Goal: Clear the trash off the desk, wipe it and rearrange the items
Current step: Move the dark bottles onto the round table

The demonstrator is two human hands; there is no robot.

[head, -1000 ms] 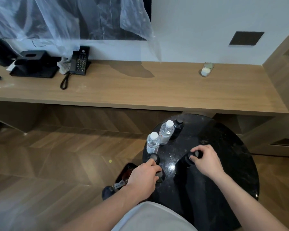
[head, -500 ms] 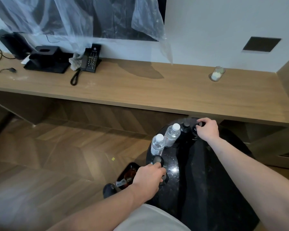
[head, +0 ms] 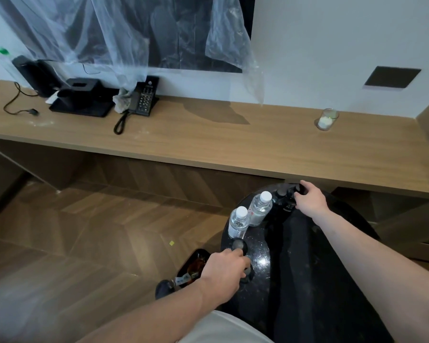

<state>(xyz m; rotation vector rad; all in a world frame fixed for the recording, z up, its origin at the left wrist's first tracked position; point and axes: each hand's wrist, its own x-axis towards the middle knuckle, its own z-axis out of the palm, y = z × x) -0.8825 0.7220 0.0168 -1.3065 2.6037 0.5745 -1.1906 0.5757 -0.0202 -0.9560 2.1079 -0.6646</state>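
A round black table (head: 307, 268) stands in front of the long wooden desk (head: 233, 144). Two clear water bottles (head: 248, 216) with white caps stand at its left edge. My left hand (head: 223, 273) is closed over a small dark object at the near-left rim, most of it hidden, beside a dark round-capped bottle (head: 238, 245). My right hand (head: 310, 201) grips a dark bottle at the far rim, next to another dark bottle (head: 281, 194). Crumpled trash (head: 122, 100) lies on the desk by the black phone (head: 144, 97).
The desk also holds a black tissue box on a tray (head: 82, 97), a loose cable (head: 18, 102) and a glass candle (head: 327, 118). Clear plastic sheeting (head: 134, 33) hangs over the wall screen. A dark bin (head: 193, 266) with rubbish sits on the floor left of the table.
My right hand has carried its dark bottle from the middle of the round table to the far rim beside the other dark bottle. My left hand stayed put. The view tilted up.
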